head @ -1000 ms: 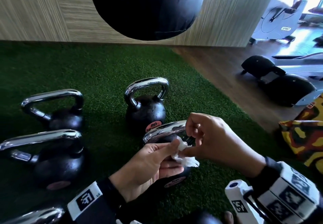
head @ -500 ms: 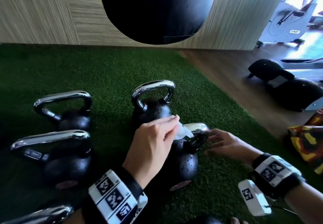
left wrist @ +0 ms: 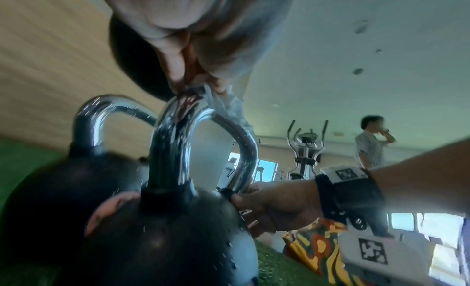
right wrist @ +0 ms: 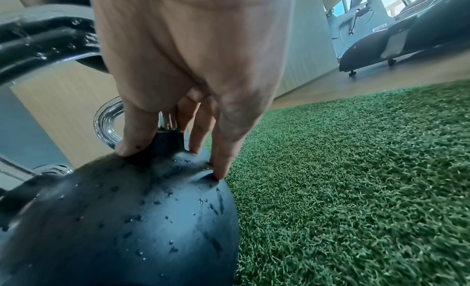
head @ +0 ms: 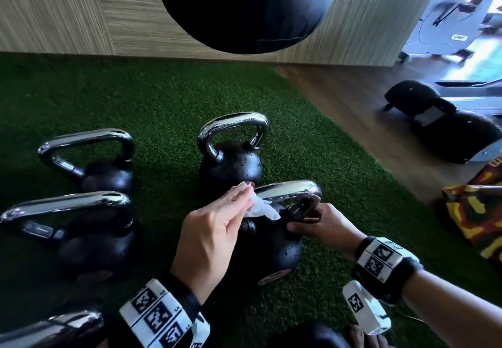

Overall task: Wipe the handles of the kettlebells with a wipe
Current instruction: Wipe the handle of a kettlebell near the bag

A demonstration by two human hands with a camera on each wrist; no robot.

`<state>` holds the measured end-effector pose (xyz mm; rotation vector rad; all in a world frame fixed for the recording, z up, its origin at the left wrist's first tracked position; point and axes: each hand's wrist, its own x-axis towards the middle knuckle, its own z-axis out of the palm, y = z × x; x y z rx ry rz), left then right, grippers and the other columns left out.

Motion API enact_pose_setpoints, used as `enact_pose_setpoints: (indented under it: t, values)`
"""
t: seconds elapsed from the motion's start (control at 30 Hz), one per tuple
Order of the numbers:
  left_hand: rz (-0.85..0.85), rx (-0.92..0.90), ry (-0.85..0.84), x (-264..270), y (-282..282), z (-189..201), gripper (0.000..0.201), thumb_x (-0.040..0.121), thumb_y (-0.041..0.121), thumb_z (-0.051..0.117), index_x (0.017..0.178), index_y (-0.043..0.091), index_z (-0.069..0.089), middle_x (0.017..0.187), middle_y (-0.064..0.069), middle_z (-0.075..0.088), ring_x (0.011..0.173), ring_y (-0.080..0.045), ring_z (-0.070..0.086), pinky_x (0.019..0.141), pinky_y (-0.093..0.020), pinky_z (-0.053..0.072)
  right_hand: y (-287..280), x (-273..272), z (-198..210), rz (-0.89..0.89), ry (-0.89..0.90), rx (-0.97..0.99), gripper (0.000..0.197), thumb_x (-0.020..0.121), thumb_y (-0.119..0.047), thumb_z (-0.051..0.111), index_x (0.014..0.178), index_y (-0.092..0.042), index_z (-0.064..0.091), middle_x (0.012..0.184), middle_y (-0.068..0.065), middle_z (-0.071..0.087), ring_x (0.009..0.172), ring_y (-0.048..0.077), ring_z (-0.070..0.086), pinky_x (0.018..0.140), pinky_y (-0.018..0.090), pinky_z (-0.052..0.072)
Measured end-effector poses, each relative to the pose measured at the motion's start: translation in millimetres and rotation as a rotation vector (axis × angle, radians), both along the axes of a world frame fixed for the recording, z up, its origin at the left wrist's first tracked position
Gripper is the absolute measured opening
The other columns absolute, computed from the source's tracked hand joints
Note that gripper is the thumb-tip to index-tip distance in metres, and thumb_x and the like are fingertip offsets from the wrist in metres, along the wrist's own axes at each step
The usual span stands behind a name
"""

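Fingers, left hand [head: 214,228]: nearly straight, pressing a white wipe [head: 260,208] onto the left end of the chrome handle [head: 288,189]; thumb side hidden, so a pinch cannot be confirmed.
Fingers, right hand [head: 323,225]: curled at the right foot of that handle, tips [right wrist: 220,169] resting on the ball of the nearest kettlebell [head: 269,247], steadying it.
Location: nearest kettlebell stands on the green turf [head: 163,108], toward its right edge, among four others.
Condition: droplets visible on ball and handle.
Step in hand: judged as wiping this handle.
Recommended method: wrap wipe round the bar, draw along the full arch to both feet, keep the steadying hold.
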<state>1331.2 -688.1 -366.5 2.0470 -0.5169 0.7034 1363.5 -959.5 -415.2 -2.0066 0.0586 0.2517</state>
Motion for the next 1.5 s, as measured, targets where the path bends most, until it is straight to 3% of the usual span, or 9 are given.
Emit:
enact_pose_setpoints:
  t: [0.1,0.2,0.37,0.63,0.8,0.93,1.17,1.33,1.5]
  values:
    - [0.021,-0.294,0.222,-5.7,12.1,-23.2,0.027,0.095,0.014,0.069,0.121,0.013,0.075,0.117,0.016,0.073,0.104,0.003,0.072,0.095,-0.026,0.058,1.1,-1.6,2.5,-0.013,-0.006,0.033,0.029,0.073,-0.021,0.090,0.098,-0.016,0.078,0.099,-0.008,0.080,0.095,0.004,0.074,0.082,0.018,0.055]
    - [0.044,-0.435,0.402,-17.6,17.0,-40.4,0.027,0.098,0.038,0.067,0.121,0.025,0.076,0.113,0.020,0.075,0.089,-0.010,0.071,0.086,-0.037,0.057,-0.4,-0.9,-0.6,-0.017,0.006,0.072,0.031,0.072,-0.019,0.091,0.100,-0.014,0.078,0.101,-0.005,0.080,0.099,0.009,0.075,0.089,0.025,0.057]
    - [0.042,-0.626,0.381,-21.4,4.6,-56.1,0.032,0.092,0.025,0.068,0.121,0.011,0.074,0.118,0.007,0.076,0.111,-0.007,0.072,0.094,-0.018,0.055,-1.3,1.4,-0.3,0.003,0.013,0.101,0.042,0.069,-0.015,0.092,0.107,-0.013,0.074,0.107,-0.002,0.079,0.104,0.013,0.074,0.100,0.037,0.056]
    - [0.081,-0.473,0.469,-32.9,-9.6,-96.6,0.023,0.090,0.010,0.072,0.085,0.031,0.080,0.087,0.017,0.079,0.083,0.005,0.074,0.078,-0.005,0.051,-0.1,6.9,2.9,0.065,-0.022,0.126,0.057,0.065,-0.015,0.094,0.118,-0.021,0.073,0.115,0.003,0.077,0.114,0.020,0.070,0.108,0.047,0.050]
    - [0.110,-0.546,0.510,-35.3,-17.3,-88.9,0.017,0.081,0.033,0.079,0.066,0.025,0.076,0.053,0.017,0.063,0.053,0.007,0.056,0.058,-0.011,0.046,-1.7,9.4,4.3,0.072,-0.041,0.055,0.049,0.063,-0.014,0.095,0.107,-0.025,0.077,0.109,0.003,0.078,0.109,0.021,0.072,0.106,0.048,0.052]
    - [0.212,-0.530,0.536,-27.5,-17.6,-93.0,0.026,0.084,0.042,0.074,0.076,0.018,0.082,0.070,0.021,0.075,0.067,0.007,0.070,0.064,-0.011,0.052,1.4,5.2,10.0,0.066,-0.066,-0.021,0.051,0.056,-0.031,0.096,0.102,-0.032,0.077,0.102,-0.001,0.080,0.102,0.016,0.074,0.101,0.043,0.055]
    - [0.176,-0.441,0.538,26.0,-19.7,-88.0,0.043,0.087,0.052,0.065,0.071,0.014,0.075,0.056,0.009,0.066,0.052,-0.005,0.054,0.058,-0.030,0.047,-22.9,-31.8,20.8,0.173,-0.135,-0.477,0.028,0.066,-0.032,0.092,0.088,-0.035,0.076,0.078,-0.015,0.075,0.071,0.001,0.068,0.068,0.027,0.055]
    - [0.046,-0.248,0.557,87.0,-31.7,-71.8,0.035,0.089,0.037,0.078,0.079,0.004,0.079,0.061,-0.003,0.069,0.054,-0.005,0.059,0.058,-0.026,0.049,-0.2,-52.6,31.7,0.469,-0.318,-0.646,0.037,0.076,-0.019,0.067,0.106,-0.040,0.067,0.122,-0.015,0.072,0.108,-0.003,0.064,0.092,0.010,0.047]
    - [-0.073,-0.120,0.720,98.8,-44.3,-45.1,0.051,0.096,0.045,0.063,0.061,0.010,0.053,0.050,0.007,0.047,0.050,-0.008,0.042,0.060,-0.031,0.035,15.2,-25.5,39.4,0.323,-0.328,-0.549,0.040,0.079,-0.019,0.063,0.097,-0.053,0.066,0.079,-0.023,0.071,0.078,0.002,0.069,0.073,0.023,0.055]
